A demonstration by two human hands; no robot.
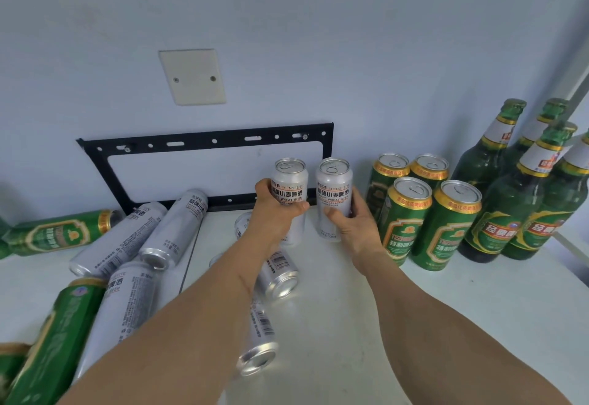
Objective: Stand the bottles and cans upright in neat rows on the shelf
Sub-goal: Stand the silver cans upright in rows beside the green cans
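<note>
Left hand (276,210): wrapped around an upright white can (289,194).
Right hand (352,220): gripping a second white can (333,196), upright beside the first.
Place: mid-shelf (350,325), left of 4 standing green cans (424,213).
Risk: forearms may nudge the lying cans (277,280) beneath, rolling them off.

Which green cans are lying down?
The green can far left by the wall and the green can at the bottom left corner lie on their sides. The four green cans on the right stand upright.
</note>
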